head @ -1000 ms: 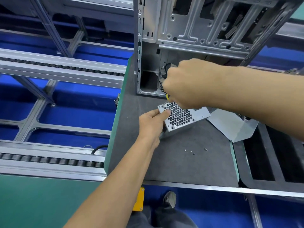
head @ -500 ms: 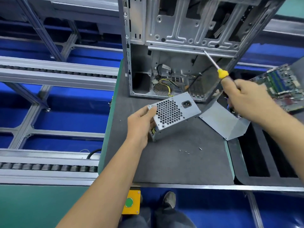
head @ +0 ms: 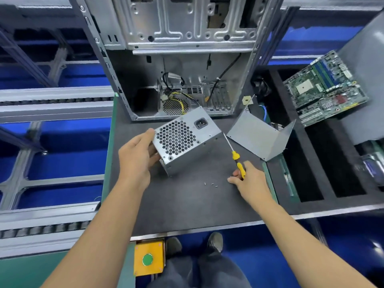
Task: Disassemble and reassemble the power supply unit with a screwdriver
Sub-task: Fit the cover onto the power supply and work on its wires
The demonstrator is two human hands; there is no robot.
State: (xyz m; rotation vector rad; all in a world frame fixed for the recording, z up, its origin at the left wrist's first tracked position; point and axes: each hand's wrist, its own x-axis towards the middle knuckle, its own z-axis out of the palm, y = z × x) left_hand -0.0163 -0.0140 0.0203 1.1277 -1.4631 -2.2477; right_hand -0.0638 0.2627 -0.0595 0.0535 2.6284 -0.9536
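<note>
PSU [head: 182, 142] sits tilted on the worktop [head: 187, 204] before the case [head: 176, 59], grille up toward you, long axis running away to the right. Your left hand [head: 137, 161] grips its left end. It's probably heavy, rigid, sharp-edged; hold the corners. Right hand [head: 249, 181] pinches the screwdriver [head: 233, 151].

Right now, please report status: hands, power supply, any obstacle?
Left hand grips power supply unit. Right hand holds screwdriver, tip near the unit's right edge. Loose screws on mat; bent metal cover beside.
</note>
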